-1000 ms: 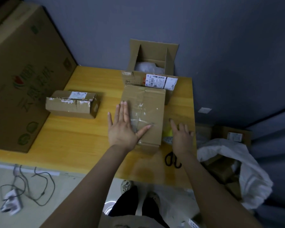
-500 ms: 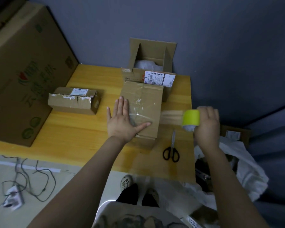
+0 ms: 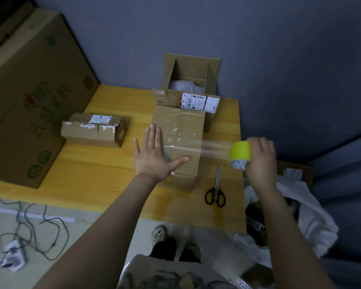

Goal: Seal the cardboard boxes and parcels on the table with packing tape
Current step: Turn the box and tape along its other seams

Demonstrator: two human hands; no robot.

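boxes (image 3: 186, 130) on table (image 3: 104, 172): 4; tape roll (image 3: 240, 150): 1; scissors (image 3: 216, 190): 1.

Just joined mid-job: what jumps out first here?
A yellow tape roll, gripped in the right hand near the right edge of the table, has a clear strip stretched to the closed cardboard box at centre. The left hand presses flat on that box; black-handled scissors lie to its right.
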